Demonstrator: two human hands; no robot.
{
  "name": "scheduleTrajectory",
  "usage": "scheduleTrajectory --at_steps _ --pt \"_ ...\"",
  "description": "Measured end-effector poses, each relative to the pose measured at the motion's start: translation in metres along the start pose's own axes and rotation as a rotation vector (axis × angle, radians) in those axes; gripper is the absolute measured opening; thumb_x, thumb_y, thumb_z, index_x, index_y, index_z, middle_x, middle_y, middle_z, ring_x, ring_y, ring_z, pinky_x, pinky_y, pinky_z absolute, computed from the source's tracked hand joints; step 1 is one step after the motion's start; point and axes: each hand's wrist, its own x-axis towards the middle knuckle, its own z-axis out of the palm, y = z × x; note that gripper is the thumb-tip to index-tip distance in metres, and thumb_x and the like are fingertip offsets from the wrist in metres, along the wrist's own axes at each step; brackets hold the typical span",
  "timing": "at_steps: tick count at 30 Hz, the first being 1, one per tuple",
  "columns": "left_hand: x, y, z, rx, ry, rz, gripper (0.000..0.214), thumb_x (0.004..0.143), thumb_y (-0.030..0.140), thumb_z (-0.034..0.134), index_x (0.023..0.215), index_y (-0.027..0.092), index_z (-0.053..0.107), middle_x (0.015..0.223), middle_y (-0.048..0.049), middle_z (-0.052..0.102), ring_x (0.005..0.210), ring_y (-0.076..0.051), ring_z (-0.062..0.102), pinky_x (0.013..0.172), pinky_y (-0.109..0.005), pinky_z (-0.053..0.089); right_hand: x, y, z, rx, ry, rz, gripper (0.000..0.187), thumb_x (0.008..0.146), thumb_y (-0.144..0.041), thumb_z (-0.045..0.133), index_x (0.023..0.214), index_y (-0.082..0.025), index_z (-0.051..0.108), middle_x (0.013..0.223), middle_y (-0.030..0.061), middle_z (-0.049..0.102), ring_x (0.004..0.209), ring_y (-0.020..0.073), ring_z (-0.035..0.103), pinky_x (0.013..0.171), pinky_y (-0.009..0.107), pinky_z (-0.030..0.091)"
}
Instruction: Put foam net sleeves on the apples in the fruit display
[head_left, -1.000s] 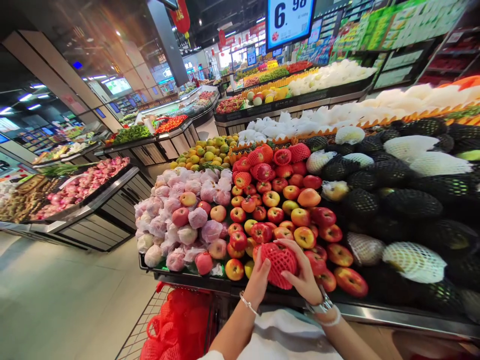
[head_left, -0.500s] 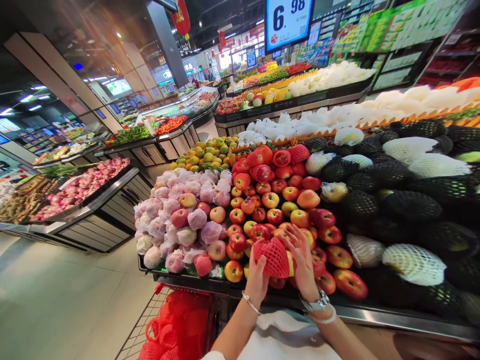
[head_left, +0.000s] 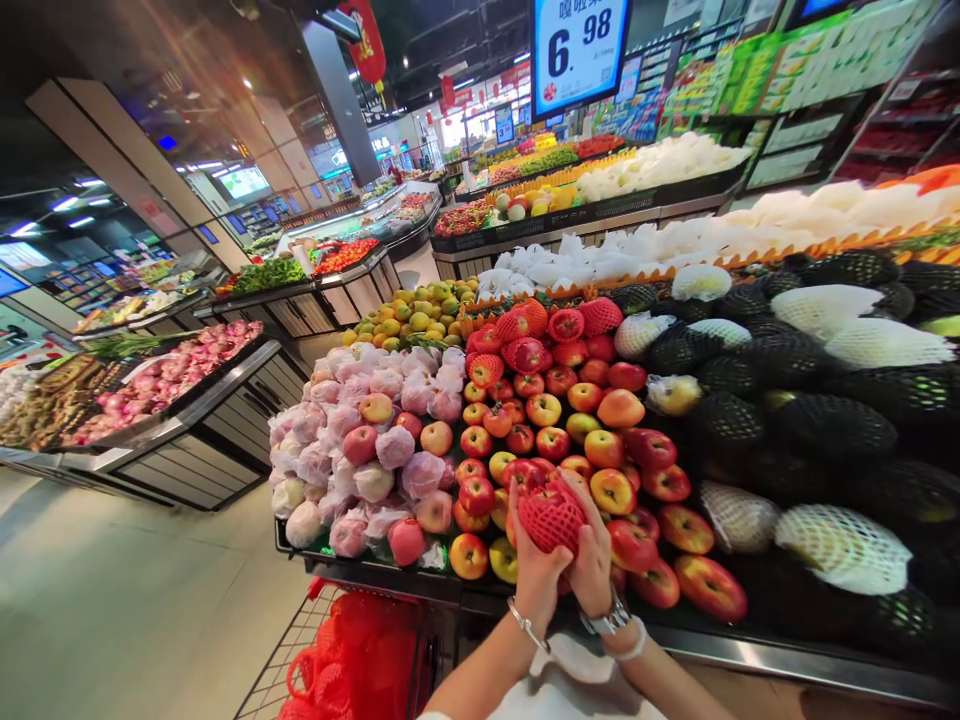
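the left hand (head_left: 535,572) and right hand (head_left: 592,552) cup the netted apple (head_left: 551,515) from both sides, grip closed on it, probably because it is round and could slip. it is above the front loose apples (head_left: 632,545); its red net (head_left: 564,522) likely prevents bruises.

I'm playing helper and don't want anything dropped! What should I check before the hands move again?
1. Left hand on the netted fruit: ok, its fingers and thumb are around one side.
2. Right hand on it too: ok, it cups the other side.
3. Red net covering the whole fruit: cannot tell, the hands hide part of it.
4. A hand free for the loose apples: not ok, both are on the netted fruit.
5. Watch clear of the net: ok, it sits down on the right wrist.
6. Shopping cart close by: ok, it's beside the fruit stand.
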Motion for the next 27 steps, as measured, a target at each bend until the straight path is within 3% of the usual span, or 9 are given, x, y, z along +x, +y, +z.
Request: scheduleTrajectory --at_steps 3,5,11,13,15,18,21,24,27 --pt "0.017 0.018 -0.006 0.052 -0.075 -0.013 0.121 0.049 0.052 0.09 0.149 0.031 0.027 0.146 -0.0118 0.048 0.135 -0.034 0.048 0.115 -0.049 0.037 0.002 -0.005 -0.004 0.057 -0.08 0.06 0.073 0.092 -0.072 0.027 0.152 -0.03 0.031 0.161 0.0041 0.028 0.15 0.032 0.02 0.124 0.055 0.012" --pt "0.041 0.037 -0.012 0.176 -0.115 0.043 0.11 0.053 0.042 0.09 0.147 0.029 0.032 0.141 -0.0098 0.052 0.131 -0.032 0.051 0.114 -0.048 0.038 0.004 -0.01 -0.01 0.104 -0.098 0.1 0.074 0.091 -0.073 0.028 0.154 -0.035 0.022 0.164 0.002 0.019 0.151 0.0309 0.018 0.123 0.056 0.013" --pt "0.176 0.088 -0.024 0.839 -0.099 0.433 0.085 0.066 0.023 0.08 0.141 0.024 0.039 0.139 -0.0102 0.053 0.129 -0.029 0.05 0.115 -0.048 0.034 0.013 -0.013 -0.047 -0.02 -0.138 0.242 0.048 0.096 -0.048 0.049 0.139 -0.027 0.048 0.146 0.0096 0.05 0.134 0.0281 0.048 0.116 0.053 0.034" --pt "0.22 0.093 -0.026 1.086 -0.069 0.405 0.084 0.065 0.017 0.078 0.14 0.02 0.04 0.141 -0.0135 0.049 0.135 -0.032 0.044 0.116 -0.049 0.032 0.011 -0.011 -0.058 -0.074 -0.141 0.264 0.042 0.094 -0.047 0.053 0.131 -0.026 0.054 0.137 0.0097 0.057 0.127 0.0272 0.055 0.111 0.05 0.042" --pt "0.249 0.092 -0.031 1.142 -0.092 0.362 0.087 0.06 0.011 0.08 0.138 0.015 0.042 0.141 -0.0187 0.048 0.134 -0.037 0.045 0.114 -0.053 0.034 0.008 -0.008 -0.067 -0.109 -0.141 0.282 0.04 0.093 -0.048 0.053 0.126 -0.026 0.058 0.132 0.0094 0.061 0.122 0.0269 0.059 0.107 0.048 0.046" --pt "0.263 0.084 -0.044 1.144 -0.122 0.328 0.092 0.055 0.015 0.085 0.137 0.011 0.043 0.14 -0.0232 0.048 0.132 -0.041 0.047 0.111 -0.057 0.036 0.002 -0.003 -0.077 -0.179 -0.124 0.3 0.039 0.091 -0.051 0.054 0.118 -0.025 0.064 0.126 0.0094 0.065 0.12 0.0283 0.06 0.106 0.048 0.047" --pt "0.262 0.079 -0.059 1.114 -0.152 0.323 0.087 0.063 0.03 0.084 0.138 0.013 0.042 0.143 -0.0215 0.047 0.138 -0.037 0.041 0.114 -0.055 0.033 0.001 0.001 -0.085 -0.218 -0.129 0.316 0.041 0.089 -0.055 0.054 0.111 -0.024 0.068 0.119 0.0094 0.069 0.117 0.0294 0.062 0.102 0.047 0.05" --pt "0.261 0.079 -0.073 1.06 -0.144 0.312 0.061 0.086 0.042 0.064 0.137 0.015 0.043 0.146 -0.0184 0.047 0.145 -0.029 0.035 0.119 -0.05 0.028 0.002 0.002 -0.088 -0.232 -0.145 0.307 0.042 0.089 -0.057 0.054 0.11 -0.023 0.069 0.117 0.0095 0.071 0.114 0.0294 0.064 0.099 0.045 0.052" --pt "0.261 0.082 -0.084 1.012 -0.087 0.31 0.047 0.096 0.04 0.047 0.137 0.018 0.042 0.145 -0.0147 0.05 0.147 -0.023 0.032 0.122 -0.048 0.024 0.003 -0.002 -0.083 -0.244 -0.137 0.275 0.042 0.089 -0.056 0.054 0.109 -0.023 0.07 0.115 0.0095 0.072 0.112 0.0292 0.065 0.099 0.044 0.052"
